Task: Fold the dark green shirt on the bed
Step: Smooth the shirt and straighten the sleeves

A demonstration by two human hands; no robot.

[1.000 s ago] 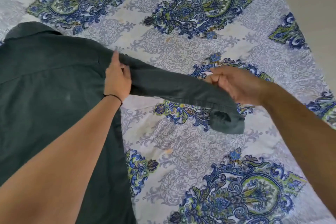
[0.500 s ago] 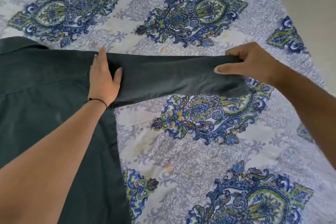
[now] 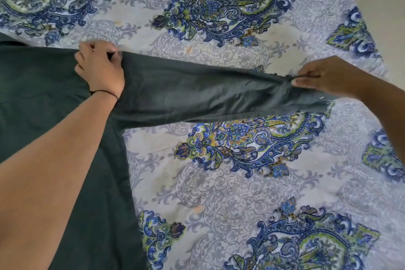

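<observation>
And there's the bed (image 3: 219,193), dressed in a pale sheet (image 3: 171,55) of grey scrollwork, with big blue-and-green paisley medallions (image 3: 230,6) dotted across it: one up top, one in the middle, another at the bottom right. A few faint orange marks (image 3: 198,209) show on the fabric. On the left side lies the dark green shirt (image 3: 43,98), body flat on the sheet, and its sleeve (image 3: 197,96) runs out to the right across the middle. The bed's edge slants across the top right corner.
</observation>
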